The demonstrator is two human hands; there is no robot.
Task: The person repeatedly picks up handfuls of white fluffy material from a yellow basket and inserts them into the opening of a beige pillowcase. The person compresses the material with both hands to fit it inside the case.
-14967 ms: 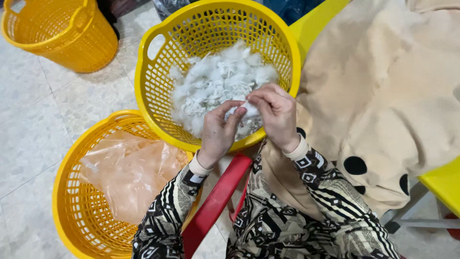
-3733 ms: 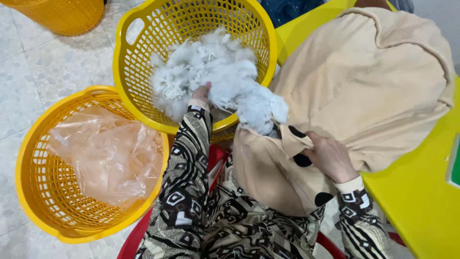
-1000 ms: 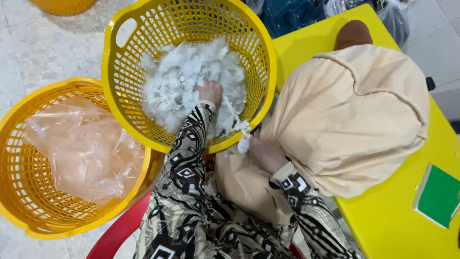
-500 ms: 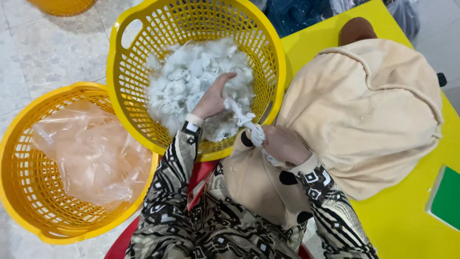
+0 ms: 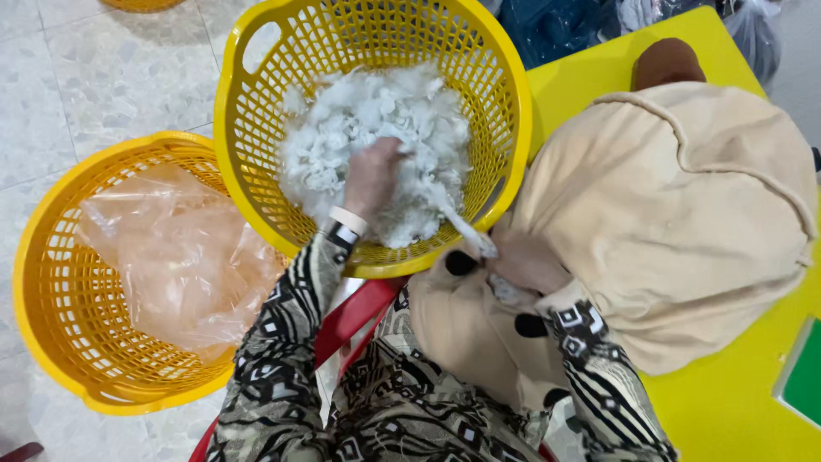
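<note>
Currently left hand is buried in white stuffing inside the yellow basket, fingers closed on a clump; right hand pinches the beige plush cover open, strand trailing between.

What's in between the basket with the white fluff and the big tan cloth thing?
In the head view, a twisted strand of white stuffing stretches from the yellow basket to the right hand at the tan fabric shell.

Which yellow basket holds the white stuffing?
The upper basket, where the left hand digs in the stuffing; the lower-left basket holds only clear plastic.
</note>
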